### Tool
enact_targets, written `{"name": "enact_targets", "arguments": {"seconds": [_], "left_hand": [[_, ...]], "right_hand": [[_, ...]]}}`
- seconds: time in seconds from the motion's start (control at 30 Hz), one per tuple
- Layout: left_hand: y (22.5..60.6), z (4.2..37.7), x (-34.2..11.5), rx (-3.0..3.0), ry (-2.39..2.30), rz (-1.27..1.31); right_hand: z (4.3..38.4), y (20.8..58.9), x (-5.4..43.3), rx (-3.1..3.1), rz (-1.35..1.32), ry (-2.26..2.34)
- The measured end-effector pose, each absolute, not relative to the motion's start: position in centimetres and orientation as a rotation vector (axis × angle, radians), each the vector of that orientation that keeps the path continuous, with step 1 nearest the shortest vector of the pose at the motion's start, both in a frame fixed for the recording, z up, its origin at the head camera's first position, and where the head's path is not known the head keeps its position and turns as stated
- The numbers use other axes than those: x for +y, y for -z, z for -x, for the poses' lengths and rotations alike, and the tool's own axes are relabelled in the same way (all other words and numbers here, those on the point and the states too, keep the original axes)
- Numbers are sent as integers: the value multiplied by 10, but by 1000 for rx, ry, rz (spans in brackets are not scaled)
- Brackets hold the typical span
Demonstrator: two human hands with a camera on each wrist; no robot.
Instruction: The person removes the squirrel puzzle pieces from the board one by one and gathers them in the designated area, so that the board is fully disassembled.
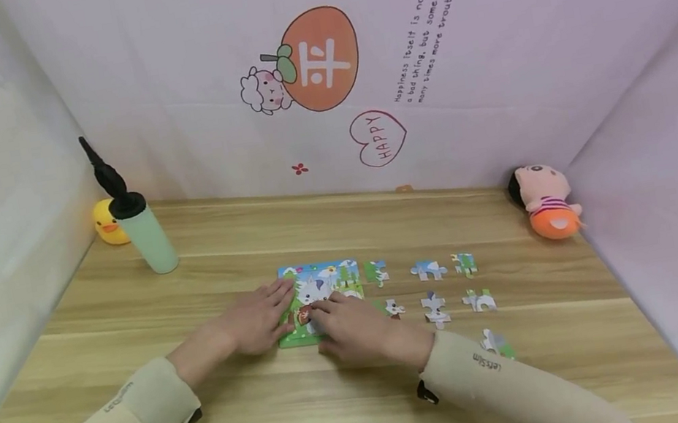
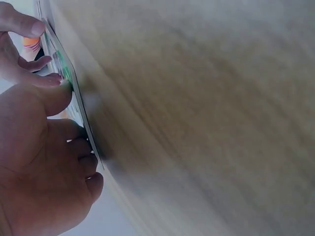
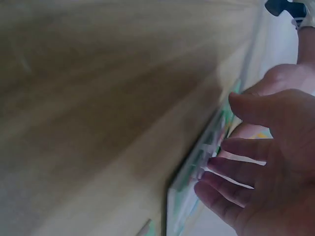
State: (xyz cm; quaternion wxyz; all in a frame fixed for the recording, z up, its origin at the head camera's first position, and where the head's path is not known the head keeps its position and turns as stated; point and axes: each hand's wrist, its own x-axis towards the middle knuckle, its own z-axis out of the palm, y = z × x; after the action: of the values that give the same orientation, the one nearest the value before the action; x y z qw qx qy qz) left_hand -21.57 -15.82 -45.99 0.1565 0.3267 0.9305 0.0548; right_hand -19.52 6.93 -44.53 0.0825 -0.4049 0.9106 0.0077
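Observation:
A colourful jigsaw board (image 1: 348, 270) with a cartoon animal picture lies flat on the wooden table. My left hand (image 1: 256, 321) rests over its left side, fingers spread; in the left wrist view its thumb and fingertips touch the board's edge. Over the lower right part, my right hand (image 1: 358, 330) presses its fingertips down on the picture. Seen from the right wrist, the fingers (image 3: 236, 169) are extended and the thumb stands apart from them. The hands cover part of the board. Several loose jigsaw pieces (image 1: 436, 309) lie to the right of it.
A green hand pump (image 1: 151, 241) with a black top stands at the back left, a yellow rubber duck (image 1: 109, 223) behind it. At the back right a plush doll (image 1: 548, 200) lies near the wall. Printed cloth walls (image 1: 221, 141) enclose the table (image 1: 265, 415).

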Motion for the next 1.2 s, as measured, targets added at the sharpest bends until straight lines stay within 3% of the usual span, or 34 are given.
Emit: {"name": "enact_targets", "arguments": {"seconds": [1.2], "left_hand": [[456,215,-153,2625,-99,-871]], "right_hand": [[198,451,67,2876,1266,196]]}}
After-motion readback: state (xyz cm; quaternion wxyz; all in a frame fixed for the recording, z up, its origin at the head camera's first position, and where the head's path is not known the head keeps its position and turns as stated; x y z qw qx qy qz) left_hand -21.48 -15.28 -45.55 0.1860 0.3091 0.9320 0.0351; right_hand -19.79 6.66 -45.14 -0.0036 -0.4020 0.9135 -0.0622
